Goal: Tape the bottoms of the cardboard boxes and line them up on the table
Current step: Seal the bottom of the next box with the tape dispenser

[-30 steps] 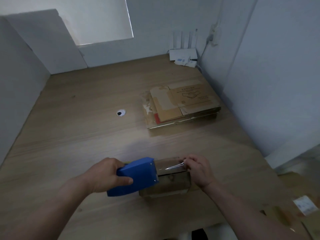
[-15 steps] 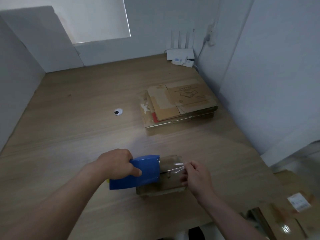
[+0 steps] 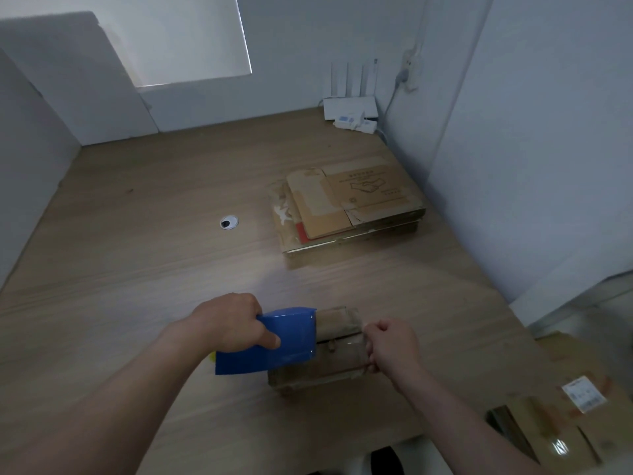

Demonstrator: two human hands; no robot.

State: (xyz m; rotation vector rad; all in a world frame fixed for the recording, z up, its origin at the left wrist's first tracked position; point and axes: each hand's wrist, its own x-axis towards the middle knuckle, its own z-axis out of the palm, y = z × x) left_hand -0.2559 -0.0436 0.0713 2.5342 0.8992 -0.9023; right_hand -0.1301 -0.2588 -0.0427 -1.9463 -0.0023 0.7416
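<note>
Box: small cardboard box [image 3: 337, 361] near the front edge of the table [image 3: 137, 269], long axis running 9 to 3 o'clock.
Left hand: left hand [image 3: 229, 323] wrapped round the blue tape dispenser [image 3: 274, 342], over the box's 9 o'clock end.
Right hand: right hand [image 3: 390, 344] curled, pinching the clear tape [image 3: 346, 329] at the 3 o'clock edge.
Key relation: tape lies along the box's long axis; the dispenser likely travels toward 9 o'clock.
Change: tape end, lifted a second ago, now sits down at the edge.
Beyond: flattened boxes [image 3: 349, 204] at 1 o'clock.

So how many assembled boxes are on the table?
1: the small box at the near edge, beside the tape dispenser. Flattened cardboard lies stacked farther back; count unclear.
</note>
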